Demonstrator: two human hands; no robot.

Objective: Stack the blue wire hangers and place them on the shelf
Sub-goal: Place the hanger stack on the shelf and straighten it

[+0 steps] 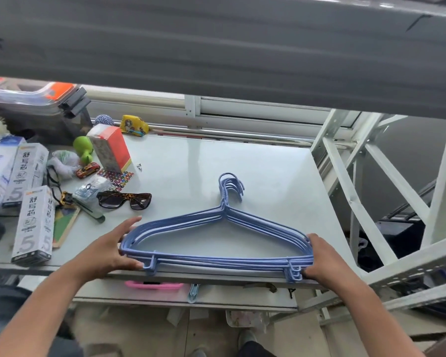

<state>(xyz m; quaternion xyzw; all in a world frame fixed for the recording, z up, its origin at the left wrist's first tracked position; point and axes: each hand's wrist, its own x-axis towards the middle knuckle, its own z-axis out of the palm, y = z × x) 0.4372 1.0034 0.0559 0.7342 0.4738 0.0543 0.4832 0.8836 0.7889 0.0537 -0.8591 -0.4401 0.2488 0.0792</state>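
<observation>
Several blue wire hangers (216, 258) lie stacked on the pale shelf surface (242, 163), hooks pointing away from me, bottom bars at the shelf's front edge. My left hand (111, 251) grips the stack's left shoulder, thumb on top. My right hand (322, 261) grips the right shoulder and lower corner. The stack rests roughly flat, with its small clips hanging over the front edge.
Clutter fills the shelf's left part: sunglasses (124, 200), white boxes (34, 225), a red-and-white carton (111, 148), a toy car (87, 170), a green toy (83, 148). A grey upper shelf (216, 42) overhangs. White metal frame struts (386, 181) stand to the right.
</observation>
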